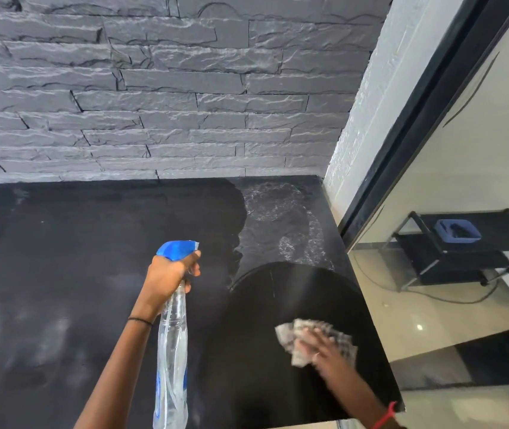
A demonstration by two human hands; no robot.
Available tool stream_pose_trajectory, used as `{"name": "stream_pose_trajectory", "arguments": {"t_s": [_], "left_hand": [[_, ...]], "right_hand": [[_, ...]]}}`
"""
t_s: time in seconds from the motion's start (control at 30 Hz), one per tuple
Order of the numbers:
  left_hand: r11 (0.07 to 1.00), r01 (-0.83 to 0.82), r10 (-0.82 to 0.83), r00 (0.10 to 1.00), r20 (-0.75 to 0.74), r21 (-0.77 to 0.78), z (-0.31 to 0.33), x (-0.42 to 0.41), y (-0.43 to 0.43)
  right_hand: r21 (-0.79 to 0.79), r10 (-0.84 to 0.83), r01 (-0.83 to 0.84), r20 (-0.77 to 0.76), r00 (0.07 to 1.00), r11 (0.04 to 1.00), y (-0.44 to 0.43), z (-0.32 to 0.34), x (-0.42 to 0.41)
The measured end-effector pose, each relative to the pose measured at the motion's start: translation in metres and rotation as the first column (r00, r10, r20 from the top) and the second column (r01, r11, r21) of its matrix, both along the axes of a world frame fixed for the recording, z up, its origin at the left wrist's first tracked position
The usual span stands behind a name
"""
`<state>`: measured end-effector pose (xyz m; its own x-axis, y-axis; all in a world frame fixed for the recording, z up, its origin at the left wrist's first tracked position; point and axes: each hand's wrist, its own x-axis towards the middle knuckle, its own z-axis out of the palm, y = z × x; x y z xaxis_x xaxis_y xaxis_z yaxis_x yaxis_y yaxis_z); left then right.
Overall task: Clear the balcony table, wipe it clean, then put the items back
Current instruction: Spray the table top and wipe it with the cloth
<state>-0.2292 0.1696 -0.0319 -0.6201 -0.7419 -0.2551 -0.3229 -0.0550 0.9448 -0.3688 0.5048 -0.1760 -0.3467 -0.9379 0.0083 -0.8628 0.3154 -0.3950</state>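
Left hand (pixel 166 274) grips the bottle (pixel 172 351), nozzle pointing right. Right hand (pixel 322 346) presses a cloth (pixel 287 332) flat on the table (pixel 61 243); the wet patch (pixel 278 224) lies beyond it.

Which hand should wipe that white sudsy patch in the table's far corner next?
Right. The right hand presses the checked cloth flat on the black table, on the same side as the sudsy patch. The left hand grips the spray bottle and holds no cloth.
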Motion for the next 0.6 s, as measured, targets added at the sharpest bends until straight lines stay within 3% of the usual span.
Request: {"name": "stream_pose_trajectory", "arguments": {"t_s": [0.13, 0.27, 0.4, 0.47, 0.6], "left_hand": [[1.000, -0.006, 0.006, 1.000, -0.005, 0.004, 0.002, 0.002, -0.010], [1.000, 0.004, -0.004, 1.000, 0.019, -0.002, 0.001, 0.002, -0.021], [1.000, -0.009, 0.009, 1.000, 0.021, -0.001, 0.001, 0.000, -0.032], [1.000, -0.014, 0.014, 1.000, 0.025, 0.000, 0.000, -0.003, -0.037], [1.000, -0.015, 0.015, 1.000, 0.022, 0.003, -0.003, -0.012, -0.044]], "right_hand": [[0.011, -0.284, 0.284, -0.005, 0.959, 0.959, -0.001, 0.012, -0.086], [0.040, -0.308, 0.308, 0.004, 0.951, 0.951, -0.059, 0.019, -0.131], [0.007, -0.190, 0.190, 0.000, 0.982, 0.982, -0.135, 0.031, -0.102], [0.043, -0.147, 0.144, 0.074, 0.986, 0.989, -0.161, 0.036, -0.063], [-0.012, 0.111, -0.110, 0.073, 0.991, 0.994, -0.172, 0.024, 0.028]]}}
